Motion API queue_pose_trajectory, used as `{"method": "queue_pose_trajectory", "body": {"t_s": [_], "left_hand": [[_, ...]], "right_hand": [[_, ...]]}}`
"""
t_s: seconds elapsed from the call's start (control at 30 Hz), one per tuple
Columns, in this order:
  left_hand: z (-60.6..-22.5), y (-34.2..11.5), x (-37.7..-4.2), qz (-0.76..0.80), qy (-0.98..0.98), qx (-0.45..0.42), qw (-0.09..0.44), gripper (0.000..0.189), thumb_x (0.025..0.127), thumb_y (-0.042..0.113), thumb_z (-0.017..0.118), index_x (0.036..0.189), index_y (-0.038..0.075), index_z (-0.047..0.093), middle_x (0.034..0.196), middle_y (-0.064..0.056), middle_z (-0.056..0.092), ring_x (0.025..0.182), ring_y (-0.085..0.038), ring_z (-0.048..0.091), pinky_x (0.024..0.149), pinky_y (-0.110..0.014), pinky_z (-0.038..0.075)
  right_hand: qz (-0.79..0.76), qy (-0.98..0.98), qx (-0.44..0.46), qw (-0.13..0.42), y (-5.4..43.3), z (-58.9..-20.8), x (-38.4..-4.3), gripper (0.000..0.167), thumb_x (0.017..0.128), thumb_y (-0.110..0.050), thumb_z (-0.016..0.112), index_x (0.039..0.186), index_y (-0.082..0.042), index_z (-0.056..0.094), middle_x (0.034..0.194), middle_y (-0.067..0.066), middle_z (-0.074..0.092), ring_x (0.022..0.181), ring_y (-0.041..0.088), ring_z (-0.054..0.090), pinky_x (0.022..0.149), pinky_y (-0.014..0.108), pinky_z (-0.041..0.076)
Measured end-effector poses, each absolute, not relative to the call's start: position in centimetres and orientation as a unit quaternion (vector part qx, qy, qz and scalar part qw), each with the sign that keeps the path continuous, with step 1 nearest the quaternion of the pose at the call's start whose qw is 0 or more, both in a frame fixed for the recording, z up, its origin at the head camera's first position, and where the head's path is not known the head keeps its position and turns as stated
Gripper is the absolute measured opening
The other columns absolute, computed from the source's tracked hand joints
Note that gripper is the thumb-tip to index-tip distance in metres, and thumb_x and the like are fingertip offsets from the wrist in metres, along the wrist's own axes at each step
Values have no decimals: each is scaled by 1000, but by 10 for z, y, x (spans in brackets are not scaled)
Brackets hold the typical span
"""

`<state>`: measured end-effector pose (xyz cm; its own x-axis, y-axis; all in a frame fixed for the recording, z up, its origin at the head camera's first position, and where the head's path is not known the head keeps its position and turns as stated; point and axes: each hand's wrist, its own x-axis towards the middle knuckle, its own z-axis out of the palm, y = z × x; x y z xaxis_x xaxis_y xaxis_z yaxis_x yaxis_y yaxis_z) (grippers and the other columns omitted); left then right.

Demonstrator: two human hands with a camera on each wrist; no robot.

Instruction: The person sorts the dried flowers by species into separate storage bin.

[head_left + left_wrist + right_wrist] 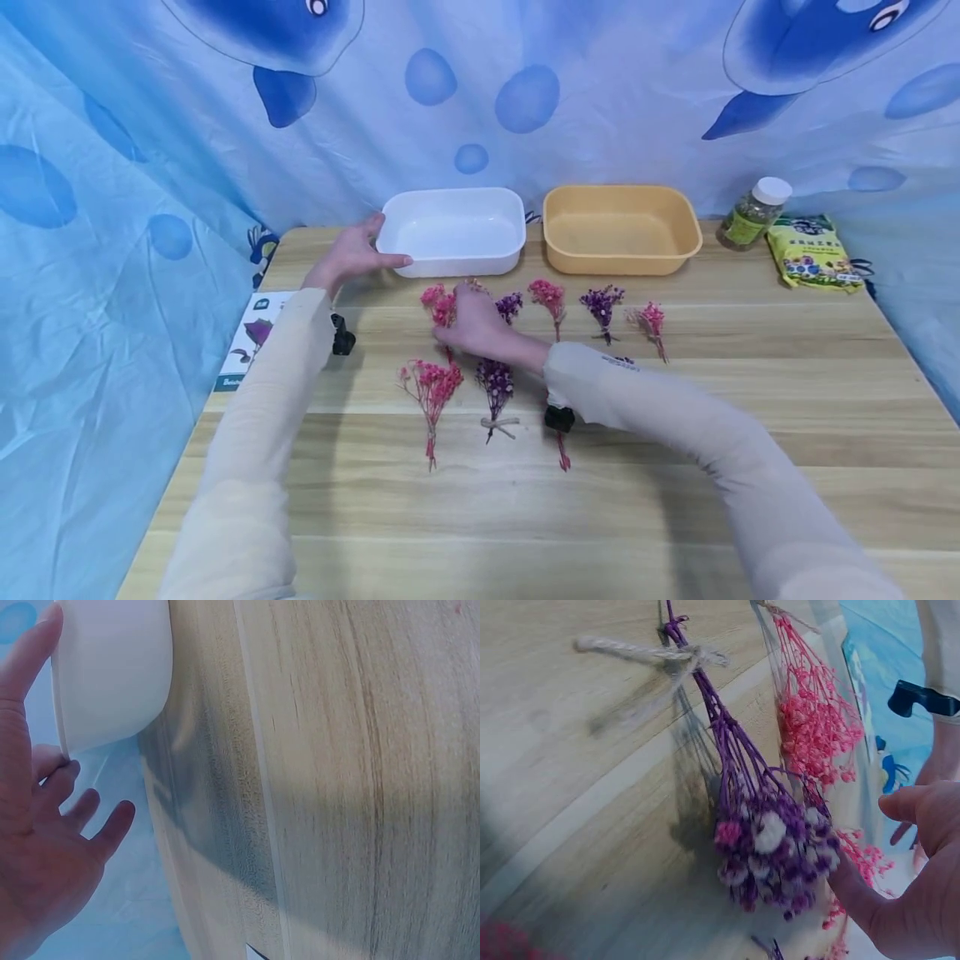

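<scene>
My left hand (352, 254) grips the left end of a white plastic basin (450, 237), thumb at its near side. In the left wrist view, the other fingers curl loosely beside the basin's corner (112, 682). Over the flower rows, my right hand (483, 325) reaches between a pink dried-flower bunch (441, 308) and a purple bunch (510, 307). Its thumb and finger stand apart in the right wrist view, beside the twine-tied purple bunch (772, 847); no hold on a bunch shows. The front pink bunch (433, 392) lies near it.
A yellow basin (622, 233) stands right of the white one. Further right are a lidded jar (750, 217) and a yellow-green packet (813, 250). More bunches, pink (547, 296), purple (602, 307) and pink (652, 321), lie rightward. A printed card (251, 337) lies under the left forearm.
</scene>
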<state>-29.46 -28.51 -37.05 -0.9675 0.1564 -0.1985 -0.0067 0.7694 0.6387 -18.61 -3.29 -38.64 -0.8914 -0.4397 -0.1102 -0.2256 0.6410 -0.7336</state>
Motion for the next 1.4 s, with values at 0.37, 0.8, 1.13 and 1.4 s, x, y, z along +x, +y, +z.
{"method": "queue_pose_trajectory", "body": {"t_s": [0.37, 0.8, 1.13, 1.4], "left_hand": [[-369, -284, -294, 321, 938, 33, 124, 123, 74, 56, 84, 160, 10, 9, 166, -9, 6, 151, -31, 6, 120, -53, 10], [-367, -284, -295, 318, 939, 39, 126, 121, 76, 55, 83, 160, 8, 9, 166, -6, 5, 151, -28, 4, 121, -49, 8], [-366, -285, -293, 317, 939, 34, 126, 119, 78, 53, 83, 160, 9, 9, 166, -7, 7, 151, -29, 6, 121, -49, 9], [-366, -286, -294, 327, 935, 43, 127, 119, 77, 51, 84, 159, 7, 10, 166, -8, 7, 151, -30, 6, 121, -50, 8]], "right_hand": [[-278, 941, -156, 113, -57, -399, -189, 73, 85, -34, 81, 135, 5, 44, 78, 5, 58, 51, 14, 59, 42, 23, 50], [-280, 939, -158, 122, -57, -403, -192, 63, 80, -4, 74, 136, 2, 45, 77, 6, 60, 57, 19, 59, 43, 28, 51], [-309, 917, -209, 141, -45, -388, -186, 86, 80, -2, 76, 154, -8, 33, 73, 3, 61, 48, 14, 54, 39, 24, 47], [-295, 905, -274, 137, -24, -371, -181, 77, 84, -7, 78, 150, -5, 38, 83, 8, 66, 53, 14, 55, 44, 23, 49]]}}
